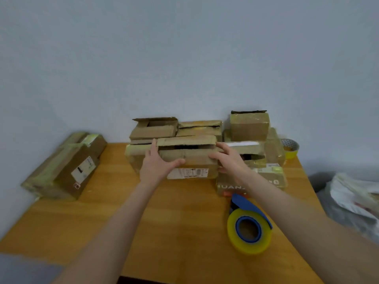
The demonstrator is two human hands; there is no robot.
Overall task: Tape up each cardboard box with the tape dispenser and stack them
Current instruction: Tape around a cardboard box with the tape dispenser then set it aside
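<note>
Left hand (158,165) and right hand (227,160) clasp opposite ends of a cardboard box (192,158) near the table's (174,222) far edge. Thumbs lie across its front face.

brown boxes (187,158); blue dispenser (246,203), yellow tape (249,230); orange table (174,212)

Orange-brown wooden desk (164,222). Far left corner: stack of taped boxes (61,171), hanging over the left edge. Far edge, middle to right: pile of boxes (249,128), with the labelled box (190,160) at its front. Far right corner: tape roll (291,148). Near the right edge: tape dispenser (231,228), yellowish roll, blue frame, lying on its side.
</note>
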